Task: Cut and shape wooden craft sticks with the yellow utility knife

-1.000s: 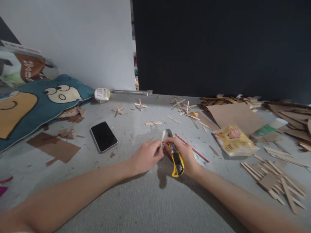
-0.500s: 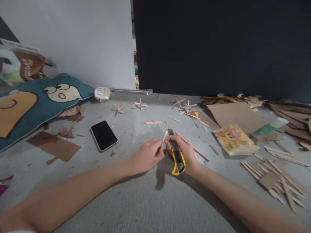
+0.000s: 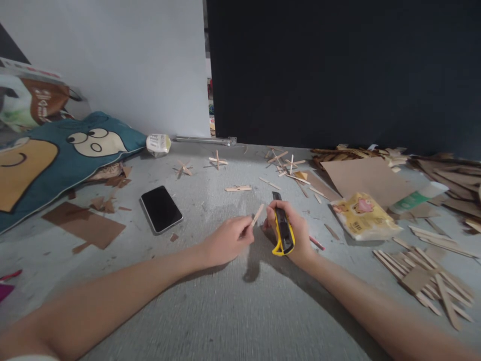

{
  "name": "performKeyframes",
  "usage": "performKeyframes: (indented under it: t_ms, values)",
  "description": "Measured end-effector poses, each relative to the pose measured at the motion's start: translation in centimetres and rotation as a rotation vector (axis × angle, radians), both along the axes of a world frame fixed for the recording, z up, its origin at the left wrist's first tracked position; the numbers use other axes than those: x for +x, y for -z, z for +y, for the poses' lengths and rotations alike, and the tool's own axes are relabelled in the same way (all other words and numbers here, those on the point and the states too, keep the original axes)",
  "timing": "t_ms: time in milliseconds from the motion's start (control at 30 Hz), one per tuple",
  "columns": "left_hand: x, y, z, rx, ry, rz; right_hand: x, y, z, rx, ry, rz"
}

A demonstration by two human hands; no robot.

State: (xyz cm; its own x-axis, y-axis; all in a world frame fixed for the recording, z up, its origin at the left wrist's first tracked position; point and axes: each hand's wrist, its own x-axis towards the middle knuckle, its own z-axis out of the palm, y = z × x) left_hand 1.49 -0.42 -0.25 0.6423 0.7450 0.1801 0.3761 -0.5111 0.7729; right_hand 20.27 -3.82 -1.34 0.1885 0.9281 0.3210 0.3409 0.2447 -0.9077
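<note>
Between the thumb and fingers of my left hand point(image 3: 229, 240) is a short wooden craft stick point(image 3: 257, 214), its free end tilted up to the right. My right hand point(image 3: 295, 225) is wrapped round a yellow and black utility knife point(image 3: 284, 230), which points away from me. A gap separates the knife from the stick. Partly covered by my right hand, a red pencil point(image 3: 316, 242) lies on the grey table point(image 3: 210, 311). Beyond my hands rests a flat pair of sticks point(image 3: 238, 188), with a single stick point(image 3: 269, 183) to its right.
Crossed-stick pieces point(image 3: 217, 160) stand farther back. To the left are a phone point(image 3: 161, 209), brown cardboard point(image 3: 84, 224) and a blue cushion point(image 3: 75, 155). On the right lie a yellow packet point(image 3: 364, 215), a glue stick point(image 3: 419, 197) and a heap of craft sticks point(image 3: 428, 281).
My right hand with the knife has moved right and slightly away from me, apart from my left hand. More of the stick shows now, and the hand covers more of the pencil.
</note>
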Motion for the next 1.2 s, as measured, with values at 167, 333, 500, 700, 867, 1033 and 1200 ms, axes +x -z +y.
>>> performKeyframes:
  t_ms: [167,333,500,700,867,1033,1200]
  values:
    - [0.0,0.0,0.0,-0.076,-0.085,-0.03,0.0,-0.1,0.1,0.053,-0.03,-0.058]
    - [-0.1,-0.1,0.0,-0.004,-0.051,-0.019,0.2,0.3,0.1,0.117,-0.161,-0.15]
    - [-0.1,-0.1,-0.1,0.1,-0.003,0.036,0.7,0.9,0.2,0.079,-0.26,-0.136]
    - [-0.3,0.2,-0.1,0.188,0.003,0.064,0.4,0.6,0.1,-0.064,-0.316,0.097]
    - [-0.3,0.6,-0.1,0.277,-0.002,0.093,0.1,0.3,0.1,-0.174,-0.357,0.234]
    - [-0.3,0.9,-0.1,0.347,-0.015,0.1,0.0,0.0,0.3,-0.209,-0.342,0.202]
    - [-0.2,0.8,-0.2,0.359,-0.02,0.175,0.0,-0.7,0.0,-0.169,-0.354,0.111]
